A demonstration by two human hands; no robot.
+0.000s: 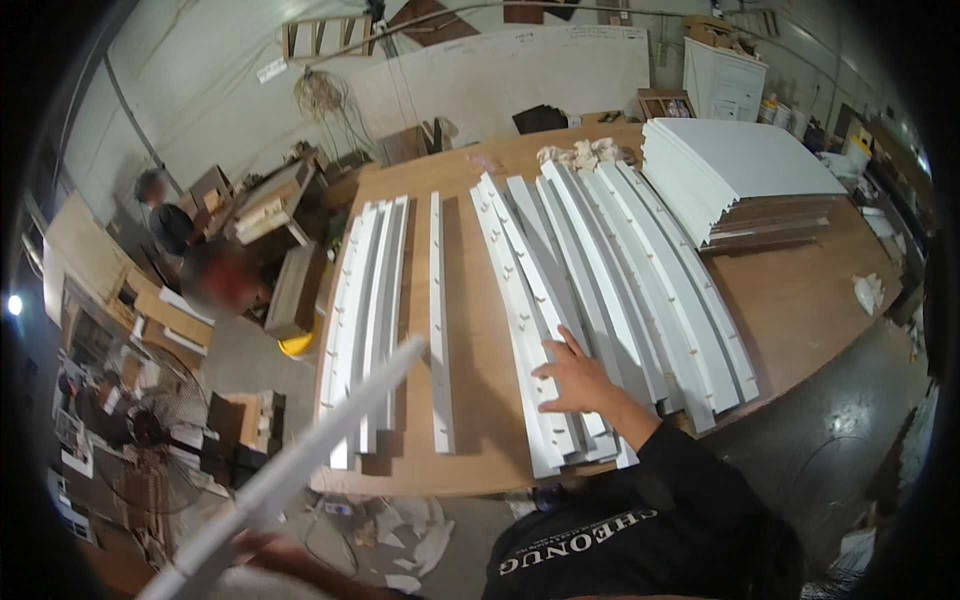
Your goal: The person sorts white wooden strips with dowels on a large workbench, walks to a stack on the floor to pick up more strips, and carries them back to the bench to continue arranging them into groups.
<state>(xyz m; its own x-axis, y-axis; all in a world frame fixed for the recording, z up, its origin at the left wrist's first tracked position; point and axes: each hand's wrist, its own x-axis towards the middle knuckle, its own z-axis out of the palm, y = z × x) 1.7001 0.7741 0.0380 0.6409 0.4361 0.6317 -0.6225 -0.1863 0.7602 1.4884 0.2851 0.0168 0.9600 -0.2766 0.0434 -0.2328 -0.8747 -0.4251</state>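
One white strip [290, 463] is up, apparently grasped by the left hand [265, 550]; the right hand [578, 380], fingers loosely spread, covers pegged strips [530, 345] still on the surface [780, 320].

**Workshop clutter around a brown table [800, 295]**

At the table's right end, a stack of white panels [745, 165]; near it at the far edge, a crumpled cloth [582, 154]. Before the back wall [225, 115], a white cabinet [722, 85] and hanging coiled cords [320, 93]. At left, a wire-caged fan [147, 428] and a yellow container [297, 346].
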